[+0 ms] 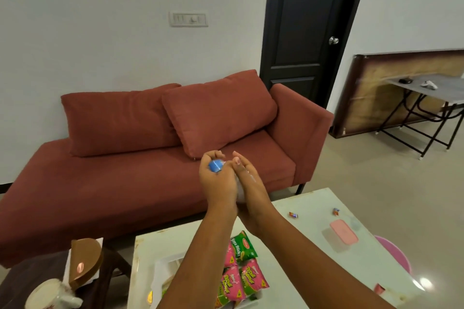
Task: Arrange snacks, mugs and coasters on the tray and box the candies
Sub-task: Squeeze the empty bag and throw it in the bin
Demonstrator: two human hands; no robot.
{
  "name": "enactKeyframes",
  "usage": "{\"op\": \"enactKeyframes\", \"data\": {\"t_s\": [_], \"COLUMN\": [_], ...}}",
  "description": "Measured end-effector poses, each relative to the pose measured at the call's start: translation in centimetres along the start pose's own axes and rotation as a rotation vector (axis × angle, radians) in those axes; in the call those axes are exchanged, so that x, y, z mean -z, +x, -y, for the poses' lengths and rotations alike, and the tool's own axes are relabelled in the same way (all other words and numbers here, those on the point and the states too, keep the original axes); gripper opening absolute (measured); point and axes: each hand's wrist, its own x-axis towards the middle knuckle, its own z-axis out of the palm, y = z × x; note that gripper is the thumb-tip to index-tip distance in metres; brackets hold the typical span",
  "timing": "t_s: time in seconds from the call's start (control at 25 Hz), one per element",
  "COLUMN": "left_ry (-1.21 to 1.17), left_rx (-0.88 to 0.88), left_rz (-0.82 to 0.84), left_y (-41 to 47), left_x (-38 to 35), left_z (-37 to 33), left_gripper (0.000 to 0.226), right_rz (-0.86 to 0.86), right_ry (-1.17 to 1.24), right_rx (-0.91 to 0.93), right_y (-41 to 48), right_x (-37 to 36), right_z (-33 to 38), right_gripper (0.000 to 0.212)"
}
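Observation:
Both hands are raised above the table's far edge, in front of the sofa. My left hand [216, 178] curls its fingers round the blue cap [215, 165] of a small white bottle [239, 192]. My right hand [249, 183] holds the bottle's white body, which is mostly hidden between the palms. Below my arms, green and pink snack packets [238, 271] lie on a white tray [160, 273]. A pink-lidded clear box [344, 231] sits on the table [301, 258] at the right. Wrapped candies lie loose, one candy [293, 215] near the middle, a second candy [336, 211] at the far right.
A white mug [50, 293] and a brown coaster holder [85, 263] sit on a low stand at the bottom left. A red sofa [125, 183] runs behind the table. A pink stool [394, 253] stands at the right. Another candy [379, 288] lies near the table's right edge.

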Motion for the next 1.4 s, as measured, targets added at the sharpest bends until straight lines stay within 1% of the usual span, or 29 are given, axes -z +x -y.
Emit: {"op": "enactKeyframes", "data": {"t_s": [0.04,0.12,0.2,0.24,0.32,0.36,0.44,0.48,0.52,0.6,0.72,0.8,0.88,0.92,1.04,1.12,1.2,1.32,1.4], "left_ry": [0.107,0.304,0.395,0.411,0.442,0.459,0.452,0.424,0.386,0.293,0.237,0.188,0.129,0.107,0.052,0.047,0.022,-0.020,0.018], "left_rx": [-0.094,-0.295,-0.415,-0.439,-0.457,-0.472,-0.543,-0.572,-0.575,-0.525,-0.442,-0.312,-0.173,-0.132,-0.090,-0.089,-0.052,0.036,-0.033], "left_rz": [0.024,0.110,0.187,0.196,0.166,0.148,0.118,0.107,0.099,0.129,0.172,0.209,0.238,0.250,0.273,0.272,0.279,0.307,0.382], "left_y": [-1.0,-3.2,-5.8,-6.8,-9.1,-10.5,-13.6,-15.4,-17.2,-20.0,-23.6,-25.8,-26.9,-27.3,-27.4,-27.0,-26.7,-25.6,-24.5], "left_x": [-0.6,-1.5,-2.4,-2.9,-4.6,-5.7,-8.1,-9.4,-10.6,-12.5,-15.1,-17.0,-18.6,-19.3,-21.3,-22.7,-24.3,-26.8,-28.7], "left_z": [0.0,0.5,1.3,1.6,1.4,1.1,0.7,0.5,0.5,1.1,2.9,3.9,4.8,5.1,6.8,8.3,10.2,12.7,15.5], "left_gripper": [0.029,0.034,0.035,0.031,0.014,0.014,0.030,0.033,0.035,0.042,0.040,0.043,0.050,0.052,0.056,0.056,0.056,0.050,0.050], "right_rz": [0.009,0.075,0.087,0.072,0.029,0.012,-0.010,-0.026,-0.048,-0.112,-0.226,-0.313,-0.378,-0.396,-0.400,-0.391,-0.383,-0.306,-0.297], "right_ry": [0.023,0.063,0.098,0.096,0.082,0.071,0.065,0.073,0.089,0.065,-0.062,-0.110,-0.096,-0.082,-0.082,-0.070,-0.085,-0.079,-0.066], "right_rx": [0.004,0.036,0.067,0.073,0.071,0.087,0.133,0.155,0.167,0.163,0.161,0.163,0.145,0.141,0.111,0.060,-0.050,-0.219,-0.306], "right_y": [-0.3,-1.4,-2.9,-3.7,-5.4,-6.3,-8.0,-8.9,-9.8,-11.3,-13.2,-14.5,-15.6,-16.1,-16.6,-16.5,-15.8,-14.5,-12.9], "right_x": [0.6,2.6,4.6,5.5,7.0,8.0,10.2,11.6,13.0,15.5,19.4,22.0,24.0,24.8,27.1,29.0,31.2,34.1,36.9], "right_z": [0.6,1.9,3.3,3.8,4.7,5.1,6.2,6.9,7.5,8.4,9.2,9.8,10.4,10.7,11.3,11.4,10.9,11.0,11.2], "right_gripper": [0.037,0.038,0.036,0.035,0.035,0.033,0.026,0.026,0.031,0.042,0.039,0.038,0.038,0.038,0.036,0.029,0.034,0.035,0.038]}}
